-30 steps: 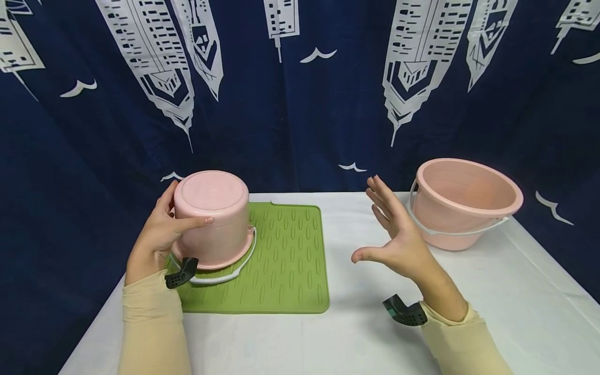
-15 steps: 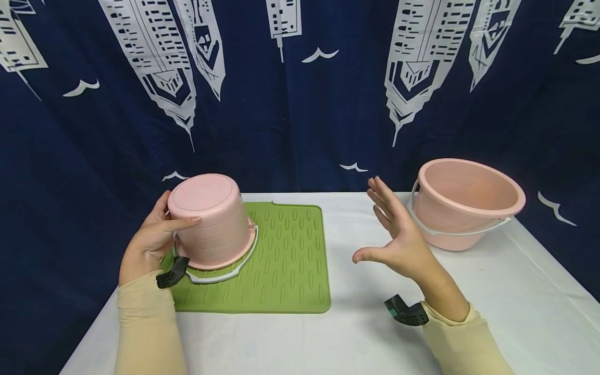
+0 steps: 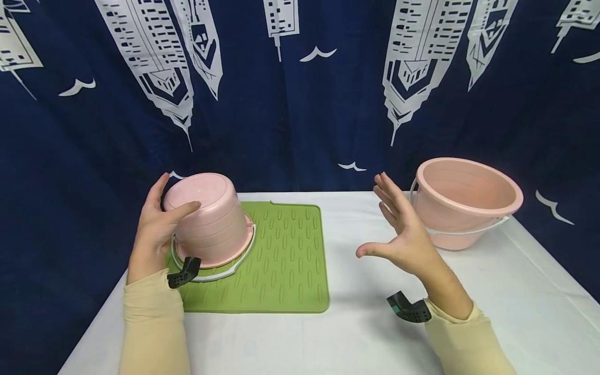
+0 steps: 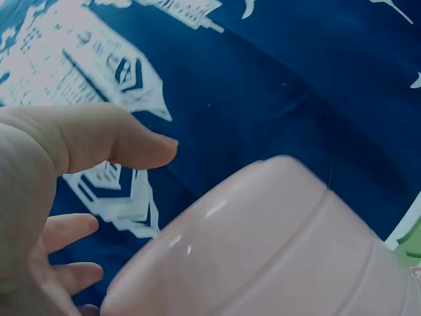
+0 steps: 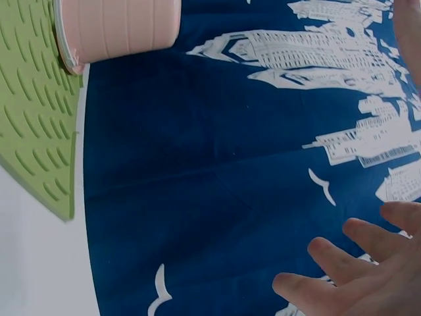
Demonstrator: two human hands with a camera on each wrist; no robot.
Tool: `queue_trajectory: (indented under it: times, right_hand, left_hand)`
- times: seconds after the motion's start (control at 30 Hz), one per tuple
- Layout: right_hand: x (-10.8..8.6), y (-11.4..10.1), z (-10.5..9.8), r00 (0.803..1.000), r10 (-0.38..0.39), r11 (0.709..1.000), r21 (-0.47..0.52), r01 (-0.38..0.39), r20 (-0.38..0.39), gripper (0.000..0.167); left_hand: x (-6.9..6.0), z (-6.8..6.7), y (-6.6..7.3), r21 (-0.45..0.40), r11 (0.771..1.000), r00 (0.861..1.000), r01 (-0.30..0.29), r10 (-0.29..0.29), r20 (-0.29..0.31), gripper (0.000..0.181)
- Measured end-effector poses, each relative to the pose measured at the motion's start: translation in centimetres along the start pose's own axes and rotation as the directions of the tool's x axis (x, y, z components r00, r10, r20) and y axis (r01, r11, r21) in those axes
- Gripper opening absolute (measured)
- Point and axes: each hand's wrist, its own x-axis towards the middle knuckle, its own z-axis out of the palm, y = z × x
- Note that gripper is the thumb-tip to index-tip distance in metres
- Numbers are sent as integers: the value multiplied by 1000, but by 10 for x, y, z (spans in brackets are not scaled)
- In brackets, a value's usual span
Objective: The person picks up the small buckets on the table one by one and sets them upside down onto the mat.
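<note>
A pink bucket (image 3: 208, 226) sits upside down on a green ribbed mat (image 3: 290, 260), its white handle lying round the rim. Beside its base is my left hand (image 3: 154, 232), thumb and fingers spread. In the left wrist view, a gap separates the thumb (image 4: 141, 145) from the bucket wall (image 4: 283, 243). My right hand (image 3: 403, 237) hovers over the white table with fingers spread and holds nothing. It is in front and to the left of a larger pink bucket (image 3: 445, 219), which stands upright with its mouth up.
The white-covered table (image 3: 347, 338) extends round the mat and both buckets. Behind it hangs a dark blue curtain (image 3: 309, 120) printed with white buildings and birds. A black wrist strap part (image 3: 183, 272) sticks out at the left cuff, another (image 3: 408, 307) at the right.
The upturned bucket's base has shifted left while its rim has stayed about in place. My left hand has loosened from the bucket and spread. My right hand has moved slightly right.
</note>
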Motion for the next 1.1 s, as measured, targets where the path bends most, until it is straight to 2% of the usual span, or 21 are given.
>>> queue_trajectory:
  times: [0.13,0.23,0.37,0.53,0.77,0.93,1.03,1.1]
  right_hand:
    - [0,-2,-10,997,36,998,-52,-40,-63,130]
    - [1,-4,-18,990,75,992,-95,-87,-121,129]
    - [0,-2,-31,968,136,975,-146,-168,-212,127]
    - [-2,5,-47,927,180,952,-181,-249,-328,121]
    - [-8,10,-68,846,238,902,-215,-375,-477,117]
    - [-16,16,-87,786,257,857,-243,-454,-562,115]
    - [-21,20,-98,740,276,821,-250,-513,-613,115]
    - [-24,22,-104,705,293,801,-237,-550,-646,114]
  left_hand:
    - [-4,8,7,147,985,990,-86,101,-99,92]
    - [-8,13,12,188,964,968,-187,213,-130,84]
    - [-14,21,21,147,941,940,-306,323,-109,80]
    - [-22,28,31,139,915,921,-379,387,-35,77]
    - [-25,38,30,92,903,907,-420,414,77,75]
    - [-25,43,30,110,882,886,-457,442,141,71]
    - [-26,44,31,126,879,884,-460,440,158,70]
    - [-26,45,30,140,882,889,-450,428,163,72]
